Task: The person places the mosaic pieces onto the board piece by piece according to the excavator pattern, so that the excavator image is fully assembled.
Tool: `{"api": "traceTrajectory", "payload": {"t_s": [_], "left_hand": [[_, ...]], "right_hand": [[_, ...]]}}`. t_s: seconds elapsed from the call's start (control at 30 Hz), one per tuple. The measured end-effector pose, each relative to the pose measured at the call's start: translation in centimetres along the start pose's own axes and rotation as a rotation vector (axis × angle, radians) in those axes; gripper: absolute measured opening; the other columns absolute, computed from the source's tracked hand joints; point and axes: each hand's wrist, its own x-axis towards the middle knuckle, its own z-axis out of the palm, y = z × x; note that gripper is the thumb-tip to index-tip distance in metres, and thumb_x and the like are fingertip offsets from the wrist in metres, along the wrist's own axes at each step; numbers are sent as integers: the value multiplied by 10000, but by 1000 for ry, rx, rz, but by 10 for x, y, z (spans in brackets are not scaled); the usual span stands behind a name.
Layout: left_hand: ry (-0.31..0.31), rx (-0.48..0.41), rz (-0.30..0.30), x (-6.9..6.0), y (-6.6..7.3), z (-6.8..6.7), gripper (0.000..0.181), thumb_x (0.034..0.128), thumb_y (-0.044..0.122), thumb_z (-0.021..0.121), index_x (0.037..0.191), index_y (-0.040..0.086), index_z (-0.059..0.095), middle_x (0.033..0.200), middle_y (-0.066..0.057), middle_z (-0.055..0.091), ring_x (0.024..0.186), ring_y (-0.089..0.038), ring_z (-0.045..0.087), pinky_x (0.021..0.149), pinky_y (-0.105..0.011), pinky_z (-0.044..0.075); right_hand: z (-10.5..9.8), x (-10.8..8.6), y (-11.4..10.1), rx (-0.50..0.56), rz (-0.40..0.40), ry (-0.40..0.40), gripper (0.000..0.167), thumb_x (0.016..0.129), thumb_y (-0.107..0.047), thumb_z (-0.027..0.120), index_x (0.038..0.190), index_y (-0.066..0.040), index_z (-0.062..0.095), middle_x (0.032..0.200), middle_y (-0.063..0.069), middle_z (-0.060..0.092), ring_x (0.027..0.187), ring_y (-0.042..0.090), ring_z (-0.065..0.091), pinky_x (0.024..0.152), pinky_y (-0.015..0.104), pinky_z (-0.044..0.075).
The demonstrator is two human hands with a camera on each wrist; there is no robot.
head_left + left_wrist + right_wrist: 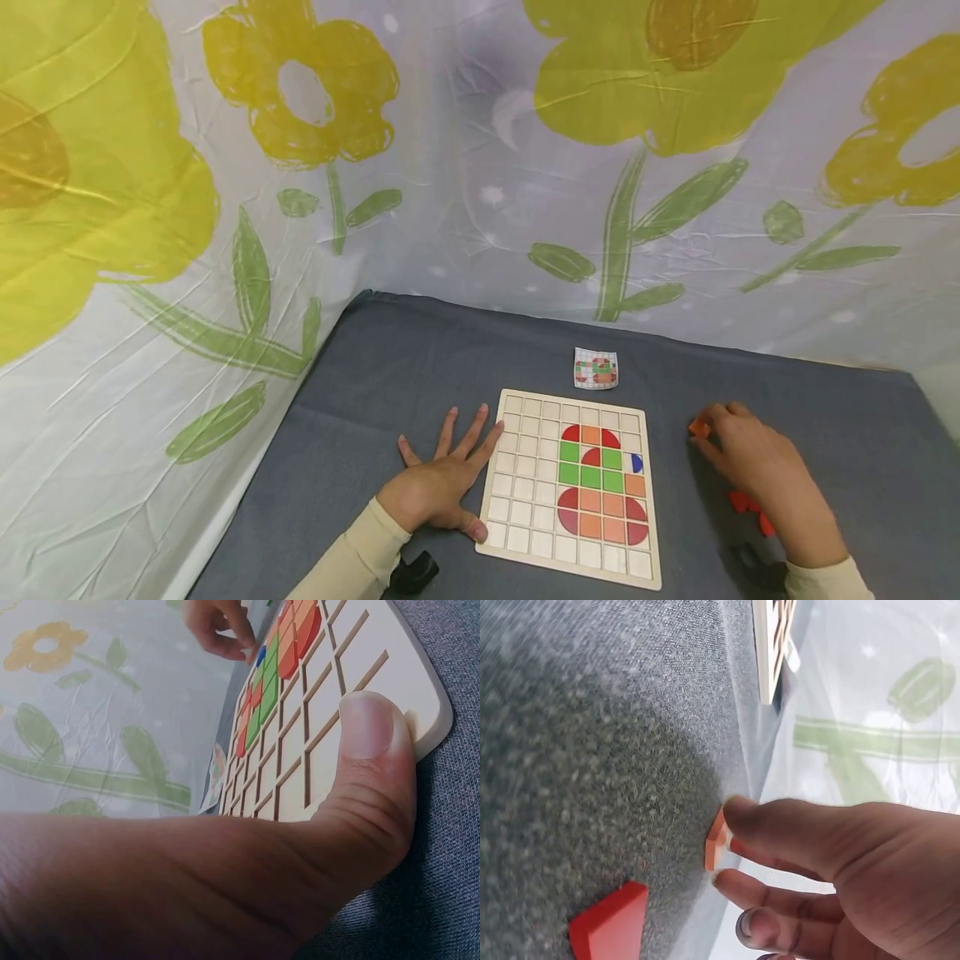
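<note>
Pale sleeves (352, 554) of mine come in at the bottom, closest of all, and behind everything hangs the big flowered curtain (465, 167), yellow blooms all over it. Below it, grey cloth (427, 358) spreads across the table. On that, right in front of me, lies the grid board (517, 492), flat and slightly turned, colour gathered on its right half: red curved pieces (568, 498), orange squares (590, 501), green squares (590, 477).

My left hand (438, 492) is at the board's left side, fingers fanned wide, thumb down on the near left corner, forefinger reaching the left edge. Over to the right, well apart from the board, my right hand (757, 467) is in close, thumb and fingers narrow, pinching an orange piece (699, 427); whether it is clear of the cloth, I can't tell. Just beyond the board sits a small printed card (596, 369) with its own coloured grid. Smaller now: loose red pieces (738, 502) lie near my right wrist, and one blue half-round (637, 463) sits in the board's rightmost column, above an orange square.
</note>
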Motion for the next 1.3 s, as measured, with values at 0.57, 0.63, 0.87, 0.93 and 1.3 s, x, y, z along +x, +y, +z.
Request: {"api": "traceTrajectory", "payload": {"t_s": [0.57, 0.63, 0.87, 0.93, 1.3], "left_hand": [[-2, 12, -15, -3, 3, -3, 1433, 662, 549, 942, 1724, 319, 8, 1783, -2, -144, 1606, -423, -186, 951, -978, -53], [-1, 19, -18, -4, 3, -3, 1437, 655, 559, 938, 1724, 319, 9, 1783, -2, -144, 1607, -419, -186, 953, -978, -47], [3, 25, -19, -3, 4, -5, 1437, 652, 563, 937, 1724, 319, 12, 1785, -9, -138, 1606, -428, -182, 954, -980, -39], [1, 23, -20, -3, 4, -4, 1435, 658, 556, 939, 1723, 320, 7, 1785, -6, -141, 1607, -423, -184, 960, -977, -42], [0, 16, -19, -4, 5, -4, 1432, 667, 542, 945, 1722, 329, 1, 1784, 0, -146, 1607, -425, -183, 959, -974, -57]], "right_hand": [[4, 13, -7, -15, -13, -9, 368, 886, -70, 801, 1125, 80, 566, 946, 175, 585, 756, 277, 579, 610, 492, 512], [3, 13, -11, -13, -21, -26, 385, 887, -79, 796, 1141, 98, 568, 960, 179, 584, 757, 268, 567, 619, 486, 512], [-9, 16, -43, -10, -87, -32, 401, 896, -106, 806, 1203, 79, 628, 1065, 202, 612, 762, 233, 603, 601, 451, 538], [-11, 17, -55, -13, -115, -20, 392, 896, -107, 814, 1204, 69, 647, 1080, 202, 616, 758, 215, 613, 583, 422, 537], [4, 20, -124, -24, -261, 13, 353, 872, -115, 863, 1147, 7, 680, 1025, 112, 604, 641, 127, 530, 532, 307, 504]]}}
